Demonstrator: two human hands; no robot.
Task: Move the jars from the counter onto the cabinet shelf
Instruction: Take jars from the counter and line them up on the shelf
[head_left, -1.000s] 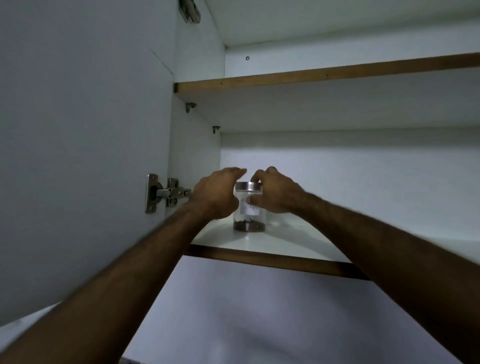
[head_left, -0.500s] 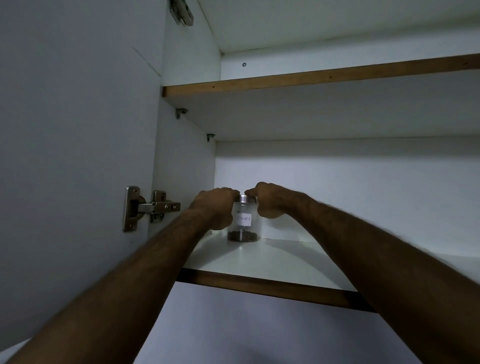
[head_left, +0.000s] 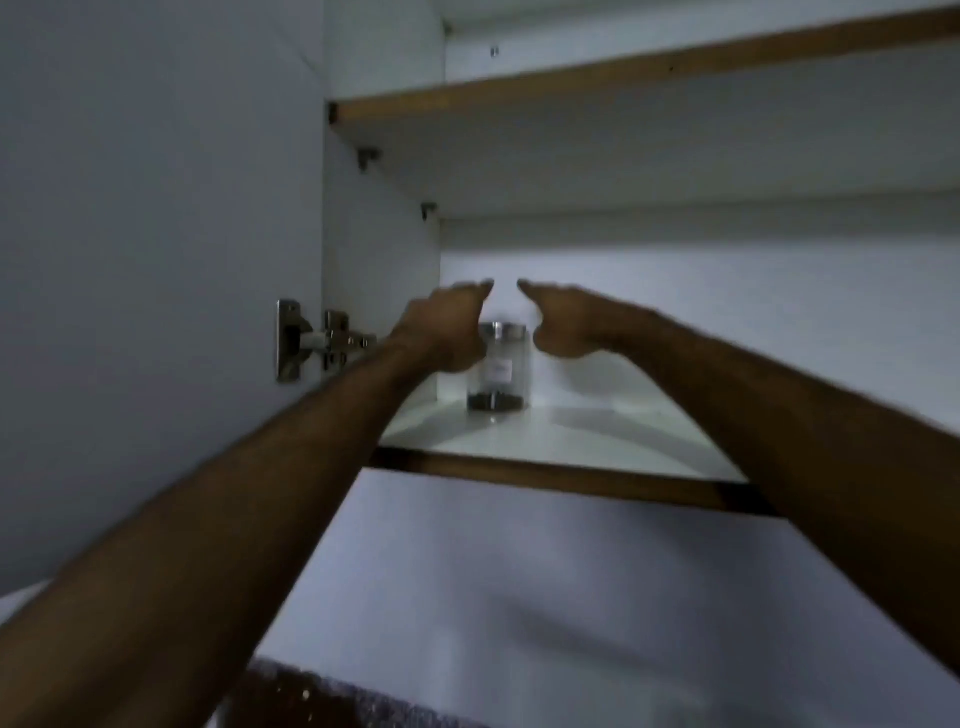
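Blurred jar (head_left: 500, 366) upright on shelf (head_left: 561, 470), label unreadable; both hands (head_left: 445, 328) (head_left: 562, 322) apart, fingers extended, empty.

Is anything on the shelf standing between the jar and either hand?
Nothing visible does. The jar stands alone on the lower shelf, with the left hand and right hand raised on either side, both holding nothing.

Two bare forearms in view, no sleeves, watch, bands or rings visible. Left hand (head_left: 447, 332) and right hand (head_left: 563, 327) ungloved. Light hair on both forearms. Frame is dim and motion-blurred, so finer detail isn't readable.
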